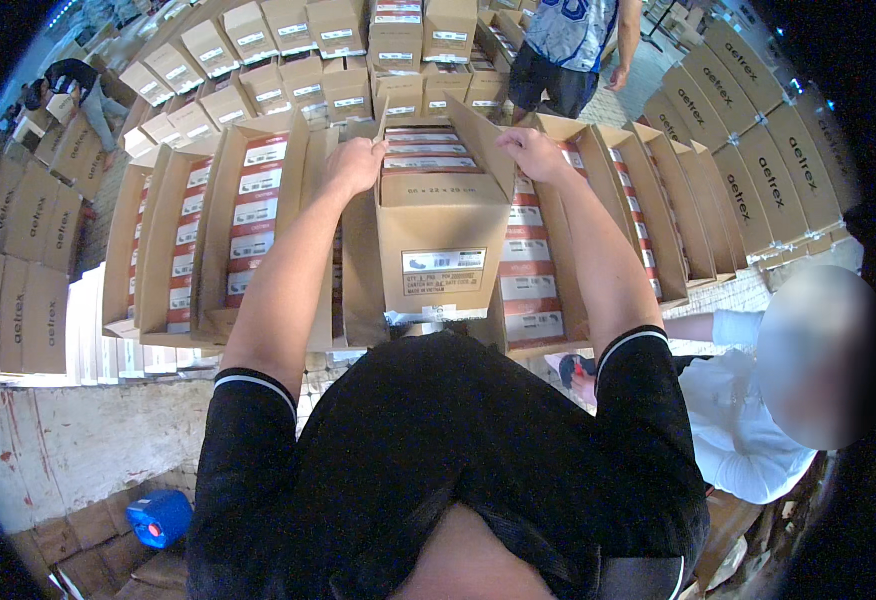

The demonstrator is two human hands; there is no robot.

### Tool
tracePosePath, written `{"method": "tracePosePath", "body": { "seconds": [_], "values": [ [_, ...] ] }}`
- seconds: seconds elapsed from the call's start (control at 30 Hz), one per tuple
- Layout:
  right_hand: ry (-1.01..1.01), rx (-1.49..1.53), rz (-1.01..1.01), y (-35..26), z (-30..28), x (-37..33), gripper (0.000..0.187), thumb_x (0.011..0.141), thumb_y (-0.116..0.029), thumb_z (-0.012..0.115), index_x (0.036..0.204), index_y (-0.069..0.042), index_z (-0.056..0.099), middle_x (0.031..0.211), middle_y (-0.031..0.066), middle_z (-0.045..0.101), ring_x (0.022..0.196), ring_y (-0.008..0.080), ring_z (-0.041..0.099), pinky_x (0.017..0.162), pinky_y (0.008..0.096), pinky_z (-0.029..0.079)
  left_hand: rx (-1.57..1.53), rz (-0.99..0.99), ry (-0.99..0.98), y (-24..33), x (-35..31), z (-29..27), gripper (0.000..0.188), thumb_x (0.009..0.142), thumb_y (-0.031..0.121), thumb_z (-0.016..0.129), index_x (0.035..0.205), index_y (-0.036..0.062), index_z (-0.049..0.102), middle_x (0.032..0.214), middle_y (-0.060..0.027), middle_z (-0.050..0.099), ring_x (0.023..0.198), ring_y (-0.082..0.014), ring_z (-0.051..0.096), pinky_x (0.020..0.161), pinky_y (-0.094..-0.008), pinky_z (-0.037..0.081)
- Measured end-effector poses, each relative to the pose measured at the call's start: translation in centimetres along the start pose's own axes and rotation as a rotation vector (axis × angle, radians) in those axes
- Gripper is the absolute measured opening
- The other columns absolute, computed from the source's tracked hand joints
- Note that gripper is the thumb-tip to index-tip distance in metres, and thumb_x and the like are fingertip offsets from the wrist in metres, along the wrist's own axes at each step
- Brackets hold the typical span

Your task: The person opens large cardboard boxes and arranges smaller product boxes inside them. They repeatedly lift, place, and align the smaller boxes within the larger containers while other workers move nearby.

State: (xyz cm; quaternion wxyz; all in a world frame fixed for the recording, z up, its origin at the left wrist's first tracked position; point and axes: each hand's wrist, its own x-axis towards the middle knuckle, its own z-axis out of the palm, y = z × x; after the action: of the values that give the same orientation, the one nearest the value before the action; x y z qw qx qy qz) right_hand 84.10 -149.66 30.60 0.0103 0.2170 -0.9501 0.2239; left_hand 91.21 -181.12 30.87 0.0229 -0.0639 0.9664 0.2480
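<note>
Right in front of me stands an open cardboard carton (430, 240) with a printed label on its near side. Several red-and-white shoe boxes (428, 150) lie in a row inside it. My left hand (357, 165) is closed on the carton's left flap, near its upper edge. On the other side, my right hand (535, 155) pinches the edge of the raised right flap (483, 145). The fingertips of both hands are partly hidden. Open cartons filled with shoe boxes stand close on both sides, one of them a left-hand carton (248, 225).
Rows of open cartons (258, 50) stretch behind. Closed cartons (773, 150) are stacked at the right, with another stack (23, 260) at the left. One person (563, 50) stands ahead; a person in white (743, 410) is close at my right. A blue jug (160, 518) sits lower left.
</note>
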Motion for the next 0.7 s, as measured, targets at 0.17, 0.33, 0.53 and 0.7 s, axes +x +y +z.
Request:
{"method": "tracePosePath", "body": {
  "seconds": [0.17, 0.33, 0.53, 0.7],
  "values": [
    [0.005, 0.020, -0.028, -0.2, 0.0, -0.1, 0.025, 0.087, -0.026, 0.054, 0.105, -0.014, 0.067, 0.100, 0.0147, 0.067, 0.096, 0.0298, 0.063, 0.086, 0.0389, 0.049, -0.023, -0.016, 0.008, 0.0, 0.0, 0.2, 0.046, 0.093, 0.043, 0.041, 0.102, 0.0049, 0.065, 0.107, -0.0190, 0.064, 0.102, -0.0353, 0.059, 0.088, -0.0457, 0.045],
    [-0.026, -0.006, 0.018, 0.3, 1.9, -1.9, 0.027, 0.087, -0.029, 0.053, 0.108, -0.019, 0.067, 0.095, 0.0155, 0.067, 0.091, 0.0307, 0.065, 0.081, 0.0406, 0.051, -0.066, 0.084, 0.000, -1.1, -1.7, 2.8, 0.045, 0.093, 0.042, 0.041, 0.096, 0.0044, 0.066, 0.095, -0.0196, 0.066, 0.093, -0.0375, 0.062, 0.082, -0.0472, 0.048],
    [-0.340, -0.272, 0.083, -0.6, 13.8, -21.4, 0.039, 0.088, -0.040, 0.054, 0.124, -0.026, 0.054, 0.069, 0.0144, 0.064, 0.062, 0.0267, 0.066, 0.055, 0.0417, 0.054, 0.129, 0.144, -0.433, -6.7, -17.2, 16.0, 0.043, 0.090, 0.041, 0.044, 0.086, 0.0037, 0.067, 0.084, -0.0202, 0.065, 0.081, -0.0346, 0.065, 0.073, -0.0489, 0.051],
    [-0.380, -0.083, 0.327, -2.1, 22.1, -32.0, 0.023, 0.088, -0.034, 0.054, 0.101, -0.017, 0.061, 0.084, 0.0163, 0.065, 0.077, 0.0375, 0.064, 0.067, 0.0463, 0.053, -0.087, 0.001, -0.560, -10.2, -22.6, 21.2, 0.034, 0.089, 0.038, 0.048, 0.088, 0.0079, 0.065, 0.094, -0.0154, 0.066, 0.088, -0.0348, 0.063, 0.077, -0.0470, 0.050]
  ]
}}
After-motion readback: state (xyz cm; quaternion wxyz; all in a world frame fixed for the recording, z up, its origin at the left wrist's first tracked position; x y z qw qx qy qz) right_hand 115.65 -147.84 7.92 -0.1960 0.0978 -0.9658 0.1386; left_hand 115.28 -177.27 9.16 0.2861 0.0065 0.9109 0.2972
